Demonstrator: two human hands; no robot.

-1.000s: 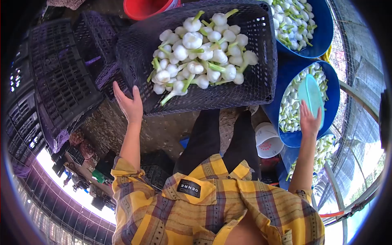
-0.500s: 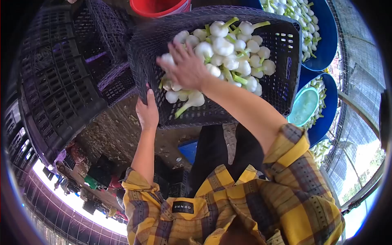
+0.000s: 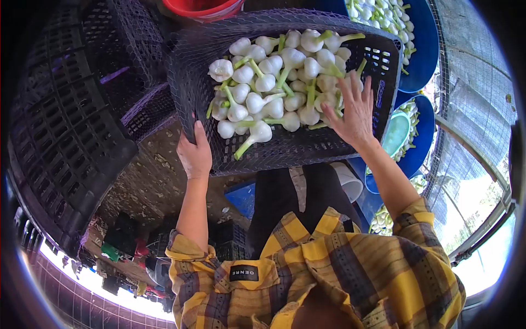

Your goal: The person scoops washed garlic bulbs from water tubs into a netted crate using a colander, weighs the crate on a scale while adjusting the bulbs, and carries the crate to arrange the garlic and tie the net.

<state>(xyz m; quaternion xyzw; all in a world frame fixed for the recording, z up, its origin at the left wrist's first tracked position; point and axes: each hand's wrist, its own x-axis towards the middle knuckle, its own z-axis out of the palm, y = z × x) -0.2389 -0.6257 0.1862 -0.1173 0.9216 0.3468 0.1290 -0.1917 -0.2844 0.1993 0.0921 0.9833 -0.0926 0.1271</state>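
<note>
Two hands (image 3: 195, 156) (image 3: 353, 116) flank dozens of bulbs (image 3: 265, 83) in one crate (image 3: 378, 71).

The black crate (image 3: 323, 148) lies open to me from above, with a bare strip of floor between the garlic bulbs (image 3: 264, 82) and its near wall. The left hand (image 3: 195, 152) takes up the near left corner; the right hand (image 3: 353, 112) covers the right end. Stacked crates (image 3: 55, 137) crowd the left, a blue tub (image 3: 421, 151) the right, a red bucket (image 3: 204, 7) the far left.
</note>
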